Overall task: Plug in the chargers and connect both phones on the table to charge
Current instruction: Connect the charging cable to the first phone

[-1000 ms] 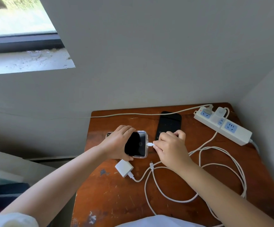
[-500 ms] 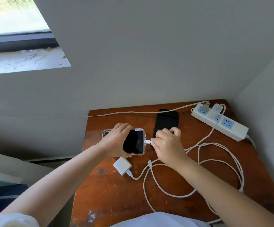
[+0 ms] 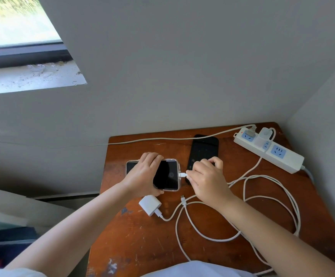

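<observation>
My left hand grips a phone in a clear case, lying sideways on the wooden table. My right hand pinches a white cable plug whose tip meets the phone's right end. A second, dark phone lies behind my right hand, its near end hidden. A white charger block with its own cable lies loose below the cased phone; that cable's free plug rests on the table. Another charger sits in the white power strip.
White cables coil in loops over the table's right half. A thin cord runs along the back edge to a plug in the strip. Walls close in behind and on the right; a window sill is at upper left.
Both hands stay on the cased phone and the plug. The plug's tip now sits against the phone's end. The view has shifted slightly.
</observation>
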Demonstrator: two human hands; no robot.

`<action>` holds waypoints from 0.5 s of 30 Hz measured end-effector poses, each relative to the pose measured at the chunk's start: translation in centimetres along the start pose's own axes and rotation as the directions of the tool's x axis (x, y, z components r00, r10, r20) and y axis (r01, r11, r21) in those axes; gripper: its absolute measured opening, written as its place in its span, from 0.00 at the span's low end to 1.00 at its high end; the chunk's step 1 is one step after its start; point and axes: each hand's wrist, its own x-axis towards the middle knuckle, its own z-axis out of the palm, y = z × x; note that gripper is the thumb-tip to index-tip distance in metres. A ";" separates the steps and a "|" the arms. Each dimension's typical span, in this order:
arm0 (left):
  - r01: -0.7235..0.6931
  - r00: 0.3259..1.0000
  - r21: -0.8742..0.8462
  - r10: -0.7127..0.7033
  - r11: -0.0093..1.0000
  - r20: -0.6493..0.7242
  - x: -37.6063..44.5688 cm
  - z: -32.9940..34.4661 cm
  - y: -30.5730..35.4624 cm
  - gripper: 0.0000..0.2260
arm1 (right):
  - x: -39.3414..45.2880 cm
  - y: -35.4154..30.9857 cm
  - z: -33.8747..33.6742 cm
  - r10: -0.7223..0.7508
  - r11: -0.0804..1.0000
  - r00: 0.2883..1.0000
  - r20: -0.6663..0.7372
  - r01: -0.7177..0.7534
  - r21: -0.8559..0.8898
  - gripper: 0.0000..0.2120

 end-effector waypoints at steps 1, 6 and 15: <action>-0.008 1.000 0.009 0.008 1.000 -0.005 -0.1 0.1 0.1 0.39 | -0.3 -0.1 0.1 0.009 1.000 1.000 -0.007 -0.009 0.001 0.09; -0.021 0.999 0.066 0.022 0.998 -0.027 -0.6 0.3 0.4 0.38 | -1.5 -0.7 0.4 0.043 0.999 0.998 -0.037 -0.044 -0.015 0.09; -0.139 0.979 0.206 0.166 0.969 -0.116 -1.2 -0.3 0.6 0.40 | -1.7 -0.2 0.6 -0.010 1.000 0.999 -0.050 0.011 0.024 0.09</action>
